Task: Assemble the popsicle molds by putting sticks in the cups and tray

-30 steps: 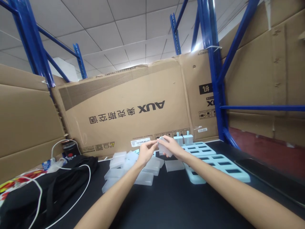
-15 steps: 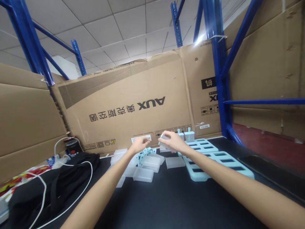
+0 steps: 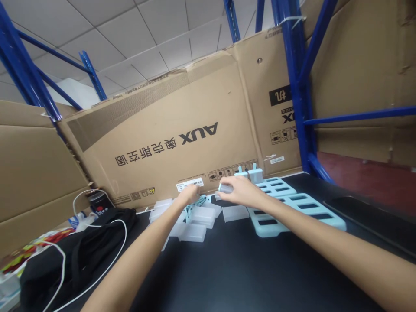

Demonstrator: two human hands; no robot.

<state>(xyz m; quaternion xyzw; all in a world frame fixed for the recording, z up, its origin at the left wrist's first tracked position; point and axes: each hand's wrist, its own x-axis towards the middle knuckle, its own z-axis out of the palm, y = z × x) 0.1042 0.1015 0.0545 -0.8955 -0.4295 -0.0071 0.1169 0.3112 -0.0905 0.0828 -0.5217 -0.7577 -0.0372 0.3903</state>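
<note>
My right hand (image 3: 243, 190) grips a translucent ice pop mold cup (image 3: 226, 188) with a light blue edge, held a little above the table. My left hand (image 3: 191, 193) is over a pile of light blue ice pop sticks (image 3: 189, 212), its fingers curled together and pointing down. Whatever is between those fingertips is hidden. Around the sticks lie several translucent mold cups (image 3: 192, 232), and one more cup (image 3: 235, 213) lies below my right hand. Behind that hand, two cups with blue stick lids (image 3: 255, 175) stand upright beside the light blue slotted mold frames (image 3: 271, 229).
Cardboard (image 3: 162, 130) walls the back of the black table (image 3: 227, 268), with blue rack posts (image 3: 296, 86) at the sides. On the left are a black bag (image 3: 81, 255), a white cable (image 3: 125, 242) and a dark can (image 3: 100, 203). A dark flat object (image 3: 367, 216) lies far right.
My left hand has lowered onto the blue sticks and its fingers have drawn together. The right hand still holds the cup, now turned slightly. The camera view has shifted and tilted a little.
</note>
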